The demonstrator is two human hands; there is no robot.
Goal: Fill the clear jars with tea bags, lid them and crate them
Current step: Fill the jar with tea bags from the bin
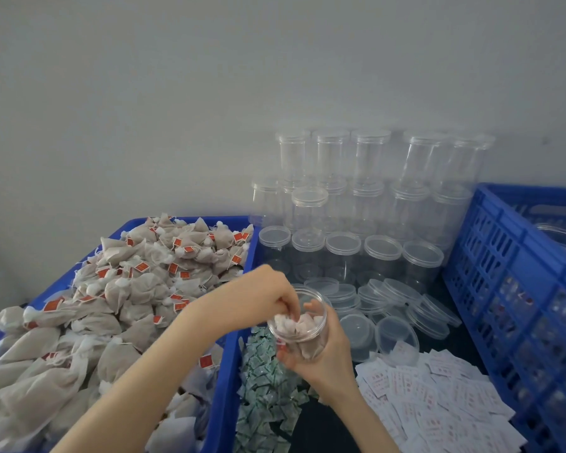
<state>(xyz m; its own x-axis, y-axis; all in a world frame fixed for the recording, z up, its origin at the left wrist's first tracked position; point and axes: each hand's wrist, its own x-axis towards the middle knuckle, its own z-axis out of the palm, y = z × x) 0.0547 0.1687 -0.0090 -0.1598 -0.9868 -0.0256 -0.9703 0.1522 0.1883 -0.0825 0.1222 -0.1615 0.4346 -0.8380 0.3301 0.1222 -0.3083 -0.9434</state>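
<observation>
Fingers of the left hand curl down into the mouth of a clear, round plastic jar, pinching soft, gauzy tea bags inside it. The right hand wraps the jar's smooth wall from below, holding it above crinkled green sachets. More tea bags with red tags heap in a blue tray at left. Loose translucent lids lie before stacked lidded jars; a slotted blue crate stands right.
</observation>
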